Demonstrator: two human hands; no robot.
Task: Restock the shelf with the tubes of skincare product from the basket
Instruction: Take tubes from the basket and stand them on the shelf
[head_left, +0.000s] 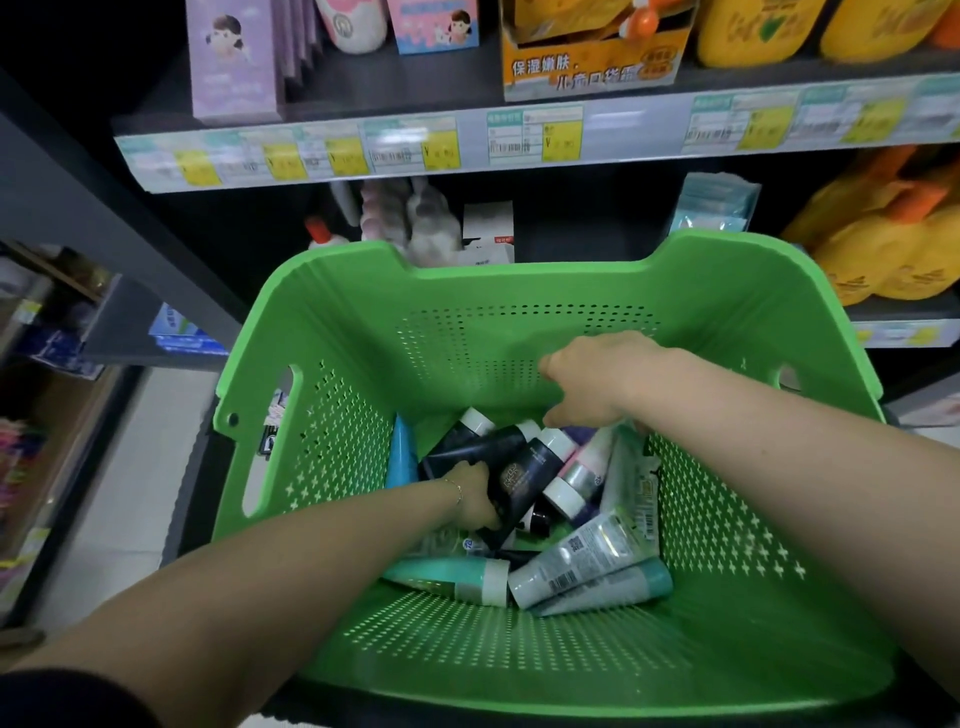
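A green perforated basket fills the middle of the head view. On its floor lie several tubes: dark ones with white caps, silver ones, teal ones and a blue one. My left hand reaches down among them and grips a dark tube with gold lettering. My right hand hovers over the far end of the pile with its fingers curled downward; the fingertips are hidden, so I cannot tell whether it holds a tube. A silver tube and a teal tube lie nearest me.
Behind the basket stands a dark shelf unit with a price-label strip. The upper shelf carries purple boxes and an orange display carton. Yellow pouches sit at the right, bottles on the lower shelf.
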